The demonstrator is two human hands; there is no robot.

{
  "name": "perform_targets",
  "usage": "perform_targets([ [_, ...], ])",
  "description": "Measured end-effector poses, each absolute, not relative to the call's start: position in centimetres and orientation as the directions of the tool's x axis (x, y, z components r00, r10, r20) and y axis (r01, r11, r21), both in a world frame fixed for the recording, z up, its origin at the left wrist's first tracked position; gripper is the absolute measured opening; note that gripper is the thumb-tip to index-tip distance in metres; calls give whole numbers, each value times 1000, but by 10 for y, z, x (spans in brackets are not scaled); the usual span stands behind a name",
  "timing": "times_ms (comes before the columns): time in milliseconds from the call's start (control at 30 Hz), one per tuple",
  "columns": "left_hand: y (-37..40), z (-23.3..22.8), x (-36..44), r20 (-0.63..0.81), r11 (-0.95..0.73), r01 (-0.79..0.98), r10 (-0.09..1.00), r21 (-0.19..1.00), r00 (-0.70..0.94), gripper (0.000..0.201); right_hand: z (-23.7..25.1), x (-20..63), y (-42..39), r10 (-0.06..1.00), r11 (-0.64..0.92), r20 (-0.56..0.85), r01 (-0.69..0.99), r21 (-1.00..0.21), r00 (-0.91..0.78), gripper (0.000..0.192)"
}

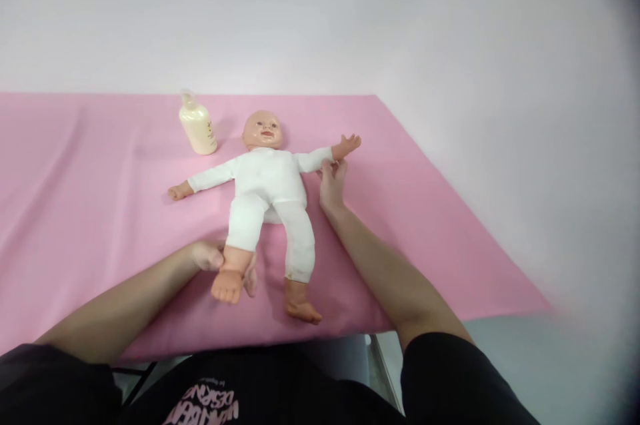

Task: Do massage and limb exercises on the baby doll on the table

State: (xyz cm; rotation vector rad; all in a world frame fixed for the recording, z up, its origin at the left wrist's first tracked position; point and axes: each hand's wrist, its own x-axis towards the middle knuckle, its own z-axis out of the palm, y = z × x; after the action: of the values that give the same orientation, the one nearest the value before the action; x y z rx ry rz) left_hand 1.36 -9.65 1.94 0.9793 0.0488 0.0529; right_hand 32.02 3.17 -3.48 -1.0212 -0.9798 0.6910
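Observation:
A baby doll (267,188) in a white suit lies on its back on the pink cloth (100,198), arms spread wide, head toward the wall. My left hand (220,264) is wrapped around the doll's ankle on the left side, just above the bare foot. My right hand (333,180) grips the doll's arm on the right side near the wrist, below its small open hand. The doll's other leg lies free, its foot near the cloth's front edge.
A cream lotion bottle (197,125) with a pump top stands on the cloth just left of the doll's head. A white wall rises behind the table. The cloth's right edge slants down to a grey floor (500,358).

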Motion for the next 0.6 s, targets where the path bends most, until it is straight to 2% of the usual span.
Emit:
perform_targets([
  [100, -95, 9, 13, 69, 597, -288, 362, 749, 930, 55, -26, 309, 20, 787, 524, 528, 105, -845, 321, 56],
  [200, -94, 8, 14, -3, 602, -377, 534, 704, 846, 54, -21, 301, 10, 760, 598, 628, 199, -777, 168, 55],
  [400, -94, 17, 19, -153, 609, -386, 647, 692, 747, 51, -13, 301, 0, 663, 715, 731, 425, -555, -162, 37],
  [500, -94, 17, 20, -180, 616, -385, 658, 687, 731, 50, -9, 303, 0, 648, 727, 719, 484, -487, -251, 33],
  [600, -92, 12, 19, -167, 625, -376, 635, 684, 754, 50, -9, 302, 1, 648, 729, 712, 489, -479, -269, 32],
])
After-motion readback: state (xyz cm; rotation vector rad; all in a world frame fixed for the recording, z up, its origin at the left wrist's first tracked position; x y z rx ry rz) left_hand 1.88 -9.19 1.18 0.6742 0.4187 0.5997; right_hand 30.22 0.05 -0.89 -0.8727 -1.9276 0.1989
